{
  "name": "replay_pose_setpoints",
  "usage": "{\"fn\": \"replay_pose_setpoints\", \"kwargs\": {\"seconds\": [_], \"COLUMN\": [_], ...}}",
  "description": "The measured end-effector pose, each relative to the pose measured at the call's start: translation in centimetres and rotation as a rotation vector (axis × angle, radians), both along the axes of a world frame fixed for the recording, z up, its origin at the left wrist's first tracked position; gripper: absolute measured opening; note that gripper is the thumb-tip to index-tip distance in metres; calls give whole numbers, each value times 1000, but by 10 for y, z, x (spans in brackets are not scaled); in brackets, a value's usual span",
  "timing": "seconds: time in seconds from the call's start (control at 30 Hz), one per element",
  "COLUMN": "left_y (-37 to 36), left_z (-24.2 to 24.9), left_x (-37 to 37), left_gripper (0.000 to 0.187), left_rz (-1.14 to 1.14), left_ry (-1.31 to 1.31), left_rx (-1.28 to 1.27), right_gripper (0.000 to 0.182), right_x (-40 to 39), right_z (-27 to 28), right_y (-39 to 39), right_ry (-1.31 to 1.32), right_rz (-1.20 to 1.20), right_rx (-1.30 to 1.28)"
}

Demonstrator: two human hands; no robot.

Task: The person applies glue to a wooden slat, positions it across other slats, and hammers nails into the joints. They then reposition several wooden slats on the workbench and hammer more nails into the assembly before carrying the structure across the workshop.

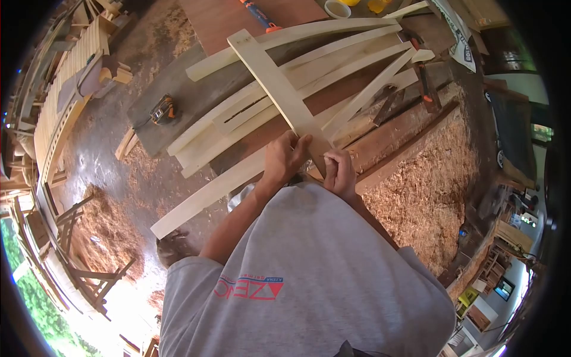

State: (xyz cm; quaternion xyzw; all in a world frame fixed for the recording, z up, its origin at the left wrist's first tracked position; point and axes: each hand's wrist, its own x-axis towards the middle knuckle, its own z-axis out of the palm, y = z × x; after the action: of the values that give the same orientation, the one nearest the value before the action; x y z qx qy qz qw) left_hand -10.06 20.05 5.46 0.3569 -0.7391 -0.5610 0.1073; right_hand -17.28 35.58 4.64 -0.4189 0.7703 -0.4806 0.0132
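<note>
A flat pale wooden board (270, 74) extends away from my body, its near end at my chest. My left hand (285, 156) is closed around the board's left edge, thumb on the upper face. At the near end, my right hand (340, 171) is closed in a pinch against the board's right side. Something small and thin shows at those fingertips, too small to name. Beneath the board lie several curved pale wooden strips (351, 70) and a straight strip (205, 199).
A black-and-orange tape measure (162, 110) lies to the left. Orange-handled tools (425, 89) and a blue-orange tool (257, 13) lie farther off. Wood shavings (425, 190) are heaped at right. A white bowl (337, 8) stands at the back, and slatted woodwork (65, 95) at far left.
</note>
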Motion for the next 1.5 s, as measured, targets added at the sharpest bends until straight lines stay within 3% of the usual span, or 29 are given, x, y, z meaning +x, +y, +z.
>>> {"fn": "replay_pose_setpoints", "kwargs": {"seconds": [0.23, 0.33, 0.4, 0.43, 0.5, 0.77, 0.83, 0.97, 1.0, 1.03, 1.1, 1.17, 1.2, 1.27, 1.3, 1.4, 1.43, 1.5], "left_y": [9, 12, 11, 7, -2, -3, -3, -4, -3, 2, 9, 3, 2, 8, 7, 7, 13, -2], "left_z": [-14, -6, 2, 1, -7, -32, -43, -42, -45, -47, -55, -46, -44, -55, -58, -68, -68, -49], "left_x": [0, 1, 5, 3, 1, -6, -6, -10, -10, -7, -8, -10, -10, -9, -11, -15, -13, -10], "left_gripper": [38, 31, 28, 28, 33, 32, 28, 27, 28, 28, 28, 29, 30, 34, 37, 36, 36, 36], "left_rz": [67, 95, -56, -38, -568, -565, -584, -607, -623, -616, -619, -617, -630, -666, -692, -709, -730, -656], "left_ry": [105, 92, 119, 130, 585, 719, 750, 771, 757, 762, 744, 753, 750, 695, 686, 685, 691, 792], "left_rx": [-34, -192, -821, -842, -606, -373, -332, -345, -359, -370, -39, -149, -241, -273, -305, -274, -248, -120], "right_gripper": [11, 12, 16, 17, 18, 21, 23, 32, 33, 38, 47, 57, 57, 56, 56, 44, 44, 41], "right_x": [0, 2, 1, 1, -2, -27, -53, -138, -151, -173, -203, -226, -229, -235, -243, -264, -267, -269], "right_z": [-2, 0, -1, -7, -6, 15, 29, 83, 88, 64, 29, -10, -33, -67, -73, -58, -31, 24], "right_y": [-1, 0, 4, 8, 5, -3, -26, -175, -220, -268, -356, -422, -437, -462, -473, -484, -480, -447], "right_ry": [81, 66, 51, 94, 132, 109, 3, 246, 155, 56, 67, 11, 25, 412, 420, 33, 27, -386], "right_rz": [-14, -15, 2, -4, 5, 133, 9, 78, 109, 145, 117, 127, 142, -24, -15, 153, 131, 384], "right_rx": [-3, 16, 27, 54, 49, 52, -143, -112, -18, -11, 246, 637, 630, 614, 604, 692, 703, 760]}}
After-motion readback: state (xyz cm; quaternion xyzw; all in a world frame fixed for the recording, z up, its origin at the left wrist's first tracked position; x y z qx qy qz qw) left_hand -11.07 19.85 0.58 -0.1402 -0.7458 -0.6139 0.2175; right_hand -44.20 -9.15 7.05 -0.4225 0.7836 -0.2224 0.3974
